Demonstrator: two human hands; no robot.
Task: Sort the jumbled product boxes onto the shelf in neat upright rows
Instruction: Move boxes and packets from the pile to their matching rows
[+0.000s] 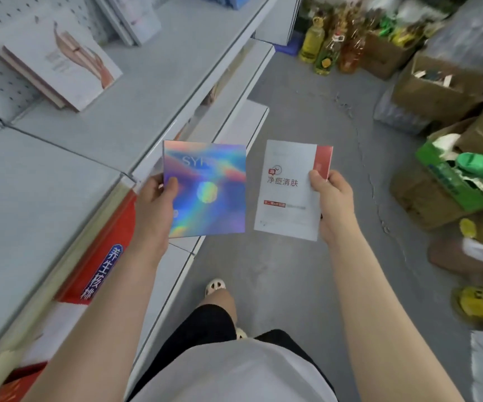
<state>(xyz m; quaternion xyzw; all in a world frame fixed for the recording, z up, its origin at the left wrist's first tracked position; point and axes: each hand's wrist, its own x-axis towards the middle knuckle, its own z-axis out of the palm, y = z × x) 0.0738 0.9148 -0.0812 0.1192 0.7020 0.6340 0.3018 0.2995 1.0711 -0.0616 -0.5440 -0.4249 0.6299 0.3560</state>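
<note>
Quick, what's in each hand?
Left hand: grip closed on the shiny rainbow box.
Right hand: grip closed on the white and red box.

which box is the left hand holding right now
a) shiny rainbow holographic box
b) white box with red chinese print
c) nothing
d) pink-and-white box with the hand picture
a: the left hand grips the left edge of the holographic box, while the right hand holds the white box with red print and the hand-picture boxes lie on the shelf.
</note>
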